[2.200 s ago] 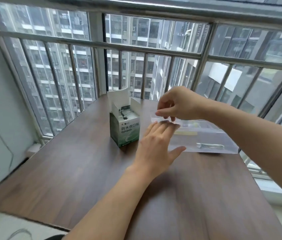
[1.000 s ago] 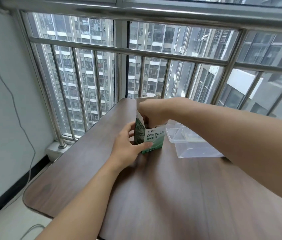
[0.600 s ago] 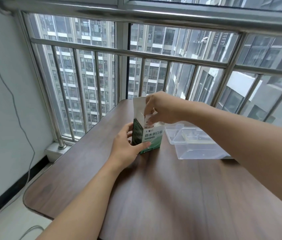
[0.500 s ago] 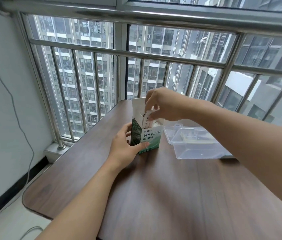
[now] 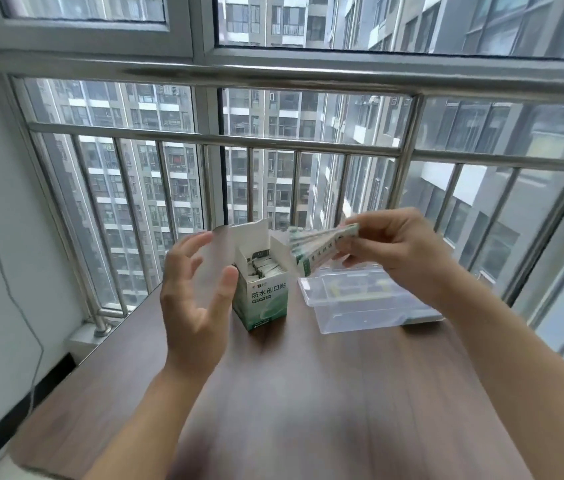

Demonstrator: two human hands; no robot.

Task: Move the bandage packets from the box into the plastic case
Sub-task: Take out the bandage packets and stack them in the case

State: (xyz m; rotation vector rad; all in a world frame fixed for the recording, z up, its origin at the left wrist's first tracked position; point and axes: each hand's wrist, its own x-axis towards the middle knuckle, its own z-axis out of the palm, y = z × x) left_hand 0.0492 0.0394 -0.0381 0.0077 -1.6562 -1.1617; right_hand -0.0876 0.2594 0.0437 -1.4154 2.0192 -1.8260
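A fanned stack of bandage packets (image 5: 318, 247), their print blurred, is pinched in the right hand (image 5: 395, 247) above the clear plastic case (image 5: 370, 306). Just beside it stands the open box (image 5: 263, 292), labelled 防水创口贴, more packets inside. The left hand (image 5: 197, 296) hovers spread, thumb by the box.

A brown wooden table (image 5: 308, 393) stands against barred windows (image 5: 273, 168) facing grey towers (image 5: 156, 188).

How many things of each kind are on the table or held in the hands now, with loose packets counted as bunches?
Cardboard box: 1
Clear plastic case: 1
Bunch of bandage packets in the right hand: 1
Bunch of packets still in the box: 1
Total: 4
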